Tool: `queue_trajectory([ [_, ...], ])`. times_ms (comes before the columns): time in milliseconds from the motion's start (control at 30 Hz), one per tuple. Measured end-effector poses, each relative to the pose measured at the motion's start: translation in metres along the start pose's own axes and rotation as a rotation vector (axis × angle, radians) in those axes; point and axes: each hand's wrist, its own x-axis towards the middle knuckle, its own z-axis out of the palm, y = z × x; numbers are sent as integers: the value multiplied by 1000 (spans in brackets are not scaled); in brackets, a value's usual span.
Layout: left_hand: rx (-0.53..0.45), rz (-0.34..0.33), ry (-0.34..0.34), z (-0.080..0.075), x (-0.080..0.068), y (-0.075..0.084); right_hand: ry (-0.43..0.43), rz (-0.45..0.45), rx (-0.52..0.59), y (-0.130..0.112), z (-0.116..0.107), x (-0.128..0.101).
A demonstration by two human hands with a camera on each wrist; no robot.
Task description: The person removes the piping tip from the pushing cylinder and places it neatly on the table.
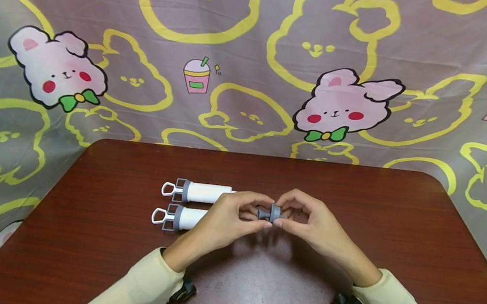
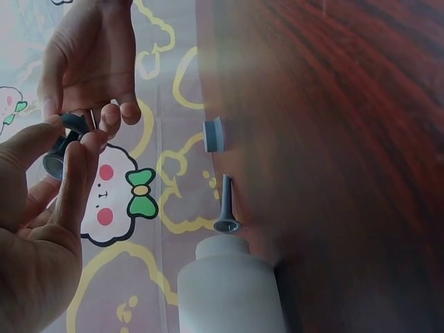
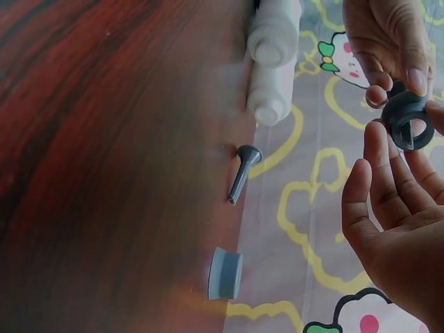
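Observation:
Both hands meet over the table around a grey ring-shaped cap (image 1: 275,214) with a flared grey nozzle (image 1: 263,214) at its left side. Whether the two pieces are joined cannot be told. My left hand (image 1: 228,215) pinches at the nozzle side with thumb and fingers. From the right, my right hand (image 1: 316,221) pinches the cap's rim between thumb and fingertips. In the right wrist view the cap (image 3: 399,114) shows its round opening. Another grey nozzle (image 2: 227,205) and another grey cap (image 2: 214,136) lie apart on the table in both wrist views.
Two white plunger tubes (image 1: 210,193) (image 1: 192,219) with grey collars and white loop handles lie side by side left of centre, partly behind my left hand. The brown table (image 1: 397,213) meets a patterned cloth (image 1: 247,113) at its far edge.

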Motion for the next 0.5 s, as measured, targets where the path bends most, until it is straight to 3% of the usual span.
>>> queue_trajectory([
  [500,-32,-12,-2,-1,0,-2,4,-24,-11,0,-1,-1],
])
